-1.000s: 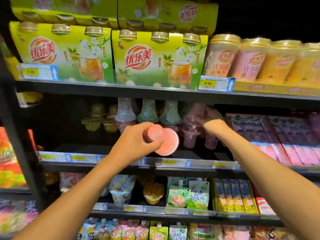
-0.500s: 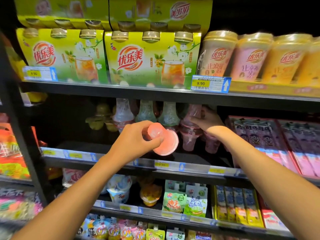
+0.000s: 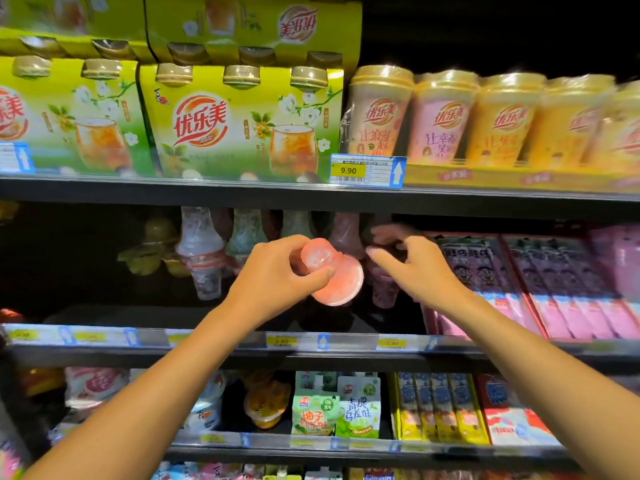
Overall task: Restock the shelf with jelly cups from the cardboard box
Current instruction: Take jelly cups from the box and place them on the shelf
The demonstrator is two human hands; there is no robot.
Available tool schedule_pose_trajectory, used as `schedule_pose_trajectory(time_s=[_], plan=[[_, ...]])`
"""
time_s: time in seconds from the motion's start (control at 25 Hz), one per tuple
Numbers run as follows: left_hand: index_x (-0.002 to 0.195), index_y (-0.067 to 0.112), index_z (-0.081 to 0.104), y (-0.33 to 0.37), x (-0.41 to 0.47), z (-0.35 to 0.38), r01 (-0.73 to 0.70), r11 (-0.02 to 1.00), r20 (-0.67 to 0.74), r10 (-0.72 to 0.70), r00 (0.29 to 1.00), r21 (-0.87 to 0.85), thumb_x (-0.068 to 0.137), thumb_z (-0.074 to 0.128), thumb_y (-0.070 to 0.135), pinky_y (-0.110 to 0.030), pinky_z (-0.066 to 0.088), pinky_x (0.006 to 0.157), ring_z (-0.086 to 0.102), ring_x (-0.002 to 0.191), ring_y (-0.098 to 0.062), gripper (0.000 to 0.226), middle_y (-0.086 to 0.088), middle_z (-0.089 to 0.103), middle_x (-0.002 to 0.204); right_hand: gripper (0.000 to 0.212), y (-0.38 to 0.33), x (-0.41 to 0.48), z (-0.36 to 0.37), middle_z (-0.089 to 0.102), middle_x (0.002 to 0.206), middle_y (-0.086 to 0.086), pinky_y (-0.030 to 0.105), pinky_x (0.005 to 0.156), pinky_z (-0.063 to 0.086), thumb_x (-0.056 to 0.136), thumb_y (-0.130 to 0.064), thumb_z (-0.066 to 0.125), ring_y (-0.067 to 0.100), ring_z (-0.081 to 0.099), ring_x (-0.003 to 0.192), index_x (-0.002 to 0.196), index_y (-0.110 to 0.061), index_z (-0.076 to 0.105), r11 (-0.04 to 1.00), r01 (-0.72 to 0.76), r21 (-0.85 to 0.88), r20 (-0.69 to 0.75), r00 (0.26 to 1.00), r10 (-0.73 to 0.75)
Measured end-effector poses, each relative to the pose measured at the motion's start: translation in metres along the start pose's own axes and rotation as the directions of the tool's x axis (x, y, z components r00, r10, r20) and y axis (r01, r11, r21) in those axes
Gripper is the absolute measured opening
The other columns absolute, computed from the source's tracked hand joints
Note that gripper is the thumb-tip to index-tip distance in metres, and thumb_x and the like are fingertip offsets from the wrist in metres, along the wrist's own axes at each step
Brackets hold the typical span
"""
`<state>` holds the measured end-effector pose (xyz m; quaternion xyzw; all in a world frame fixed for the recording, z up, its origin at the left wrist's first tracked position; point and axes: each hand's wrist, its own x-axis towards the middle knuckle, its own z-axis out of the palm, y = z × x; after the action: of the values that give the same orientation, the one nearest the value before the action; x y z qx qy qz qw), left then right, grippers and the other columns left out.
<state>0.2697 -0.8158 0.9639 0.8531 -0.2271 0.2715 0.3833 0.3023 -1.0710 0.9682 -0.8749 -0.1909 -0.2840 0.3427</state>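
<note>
Pink jelly cup (image 3: 332, 275) at the middle shelf (image 3: 311, 341)
It is held tilted, its wide sealed end turned downward, before the stacked cups.

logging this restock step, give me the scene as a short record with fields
left hand: holds a pink jelly cup, tilted on its side, in front of the middle shelf
right hand: open, empty, fingers spread just right of the cup
stocked cups: stacked in columns at the back of the middle shelf
top shelf: yellow-green tea packs; price tag reads 9.90
cardboard box: not in view
</note>
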Motion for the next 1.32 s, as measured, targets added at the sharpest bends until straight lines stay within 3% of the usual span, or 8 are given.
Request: schedule_pose_trajectory(time_s=[0.2, 0.36, 0.52, 0.6, 0.68, 0.88, 1.08, 1.32], plan=[[0.075, 0.027, 0.063, 0.027, 0.02, 0.04, -0.067, 0.996, -0.085, 0.072, 0.994, 0.058, 0.077, 0.078, 0.047, -0.03, 0.047, 0.062, 0.062, 0.067, -0.008, 0.025, 0.009, 0.066, 0.068, 0.074, -0.004, -0.025, -0.012, 0.063, 0.117, -0.008, 0.035, 0.091, 0.05, 0.074, -0.079, 0.063, 0.012, 0.059, 0.108, 0.133, -0.036, 0.052, 0.944, 0.104, -0.313, 0.123, 0.99, -0.068], [0.091, 0.027, 0.065, 0.037, 0.025, 0.054, -0.056, 0.992, -0.015, 0.058, 0.998, 0.113, 0.08, 0.07, 0.063, -0.036, 0.053, 0.067, 0.062, 0.072, -0.007, 0.039, 0.009, 0.067, 0.078, 0.06, 0.0, -0.02, -0.015, 0.065, 0.1, 0.003, 0.043, 0.077, 0.049, 0.08, -0.068, 0.056, 0.029, 0.061, 0.097, 0.121, -0.025, 0.057, 0.862, 0.071, -0.501, 0.044, 0.997, -0.056], [0.133, 0.028, 0.051, 0.033, 0.009, 0.045, -0.01, 0.893, 0.246, -0.113, 0.963, 0.451, 0.086, 0.05, 0.078, -0.04, 0.055, 0.079, 0.065, 0.099, -0.019, 0.069, 0.01, 0.066, 0.116, 0.037, 0.014, -0.007, -0.021, 0.063, 0.092, 0.012, 0.041, 0.071, 0.043, 0.092, -0.049, 0.06, 0.038, 0.062, 0.098, 0.079, -0.016, 0.05, 0.855, -0.098, -0.51, 0.039, 0.99, 0.136], [0.142, 0.04, 0.049, 0.021, -0.006, 0.042, -0.037, 0.878, 0.322, -0.135, 0.937, 0.477, 0.089, 0.045, 0.078, -0.038, 0.052, 0.088, 0.062, 0.117, -0.015, 0.065, 0.018, 0.061, 0.135, 0.033, 0.024, 0.009, -0.022, 0.062, 0.119, 0.016, 0.042, 0.088, 0.044, 0.088, -0.041, 0.063, 0.039, 0.055, 0.115, 0.105, -0.012, 0.061, 0.865, -0.112, -0.488, -0.013, 0.993, 0.122], [0.135, 0.043, 0.056, 0.007, -0.018, 0.044, -0.041, 0.874, 0.411, -0.186, 0.892, 0.485, 0.089, 0.041, 0.08, -0.035, 0.051, 0.088, 0.059, 0.118, -0.009, 0.061, 0.022, 0.061, 0.132, 0.05, 0.031, 0.026, -0.02, 0.059, 0.133, 0.014, 0.042, 0.093, 0.04, 0.086, -0.044, 0.064, 0.037, 0.05, 0.123, 0.126, -0.015, 0.058, 0.851, -0.112, -0.513, -0.034, 0.993, 0.11], [0.118, 0.042, 0.064, -0.016, -0.032, 0.057, -0.062, 0.835, 0.466, -0.241, 0.851, 0.546, 0.086, 0.021, 0.09, -0.035, 0.05, 0.079, 0.055, 0.109, -0.008, 0.072, 0.018, 0.062, 0.118, 0.043, 0.054, 0.046, -0.006, 0.066, 0.108, 0.015, 0.04, 0.088, 0.045, 0.091, -0.052, 0.061, 0.038, 0.057, 0.11, 0.114, -0.016, 0.061, 0.849, -0.192, -0.491, -0.034, 0.979, 0.202], [0.121, 0.044, 0.055, -0.017, -0.034, 0.06, -0.128, 0.798, 0.492, -0.228, 0.84, 0.589, 0.084, 0.027, 0.09, -0.033, 0.046, 0.077, 0.051, 0.113, -0.008, 0.067, 0.019, 0.055, 0.119, 0.055, 0.06, 0.043, -0.004, 0.062, 0.088, 0.006, 0.042, 0.093, 0.042, 0.086, -0.066, 0.051, 0.036, 0.057, 0.109, 0.111, -0.019, 0.064, 0.84, -0.212, -0.499, -0.034, 0.974, 0.226], [0.122, 0.043, 0.052, -0.02, -0.033, 0.064, -0.154, 0.767, 0.469, -0.208, 0.859, 0.622, 0.085, 0.036, 0.087, -0.033, 0.044, 0.073, 0.051, 0.113, -0.01, 0.06, 0.018, 0.054, 0.119, 0.06, 0.06, 0.044, -0.01, 0.067, 0.116, 0.01, 0.044, 0.1, 0.038, 0.086, -0.066, 0.059, 0.034, 0.052, 0.124, 0.129, -0.024, 0.056, 0.838, -0.192, -0.51, -0.079, 0.981, 0.177]])
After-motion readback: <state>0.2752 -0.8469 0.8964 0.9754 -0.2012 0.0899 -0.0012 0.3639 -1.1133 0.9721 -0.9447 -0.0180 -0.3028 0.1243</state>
